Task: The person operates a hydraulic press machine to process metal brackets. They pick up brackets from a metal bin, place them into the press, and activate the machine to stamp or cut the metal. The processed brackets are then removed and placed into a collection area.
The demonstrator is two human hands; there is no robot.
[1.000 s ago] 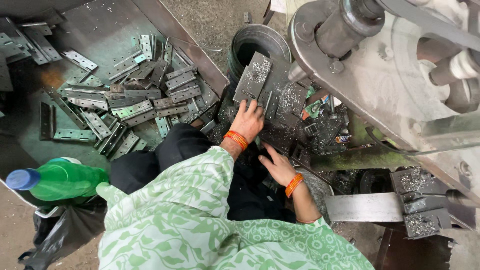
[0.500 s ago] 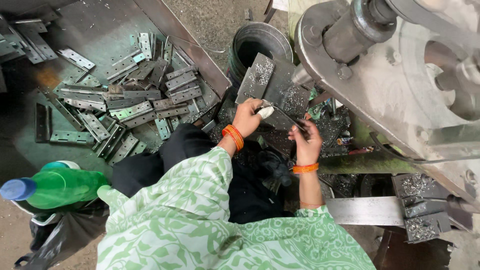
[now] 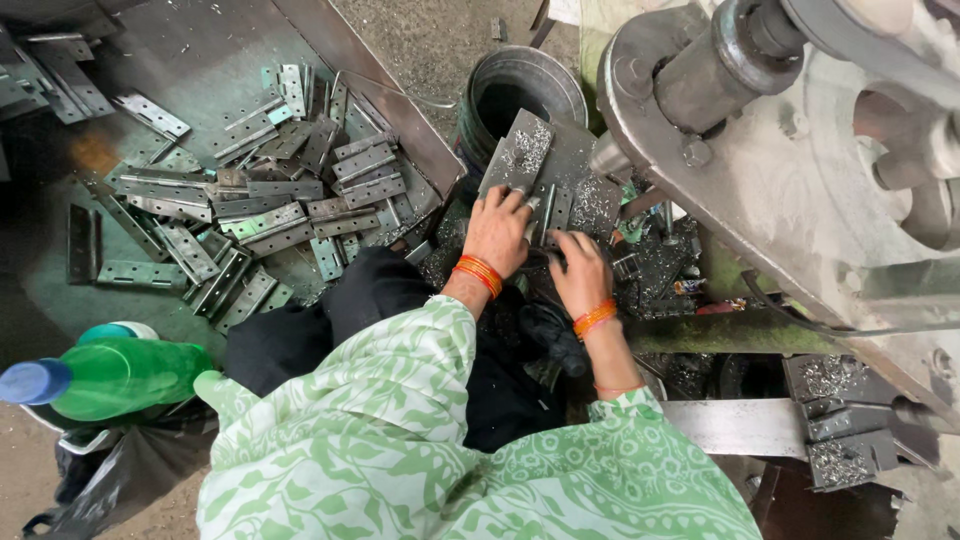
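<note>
My left hand (image 3: 497,232), with orange bangles at the wrist, is curled around a narrow silver metal strip (image 3: 547,212) on the press bed. My right hand (image 3: 582,273), also with an orange bangle, lies just to its right with fingertips on the same small stack of strips; its grip is hidden. Both hands rest below a tilted grey plate (image 3: 525,152) sprinkled with metal chips. My green-and-white patterned sleeves fill the bottom of the view.
A large grey press machine (image 3: 800,150) looms at the right. A heap of perforated hinge plates (image 3: 250,200) lies on a steel tray at the left. A dark bucket (image 3: 520,95) stands behind the plate. A green bottle (image 3: 110,375) sits at lower left.
My right hand came up from low beside my lap to the strips, then both hands settled together onto the stack. The left hand shifted slightly down.
</note>
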